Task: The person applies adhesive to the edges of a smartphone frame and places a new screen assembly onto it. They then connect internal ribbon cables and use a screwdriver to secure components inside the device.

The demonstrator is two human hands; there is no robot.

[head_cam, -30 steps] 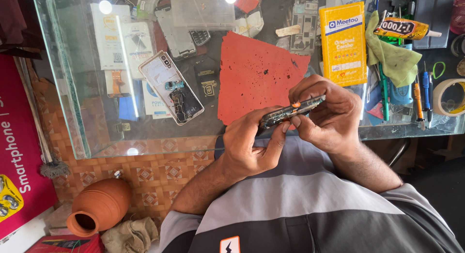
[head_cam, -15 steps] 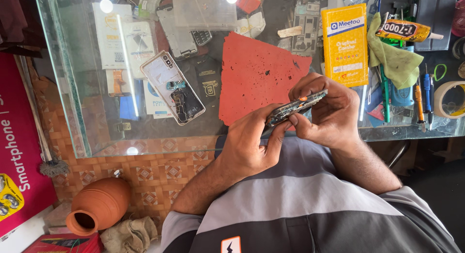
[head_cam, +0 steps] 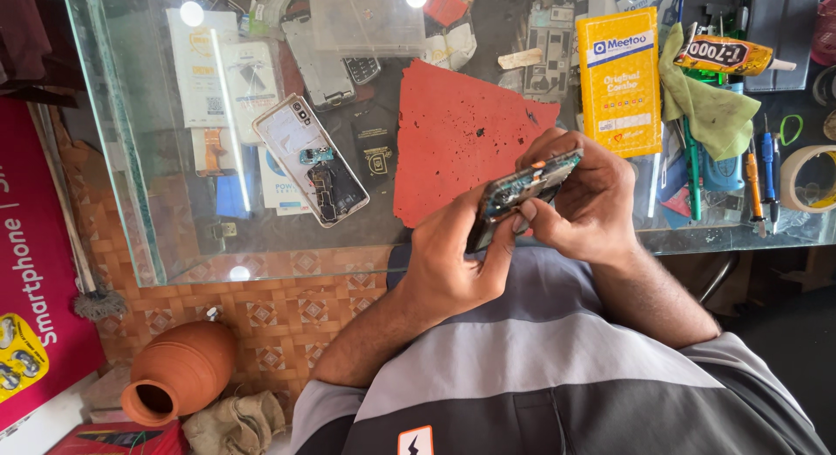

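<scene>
Both hands, the left hand (head_cam: 448, 259) and the right hand (head_cam: 592, 202), hold an opened phone (head_cam: 522, 194) together, just above the near edge of the glass worktop (head_cam: 174, 237). On the glass lie a red mat (head_cam: 461, 141), another opened phone (head_cam: 309, 159) and a yellow box (head_cam: 620, 67). Below, a clay pot (head_cam: 178, 372) lies on the patterned tile floor (head_cam: 279, 307)
</scene>
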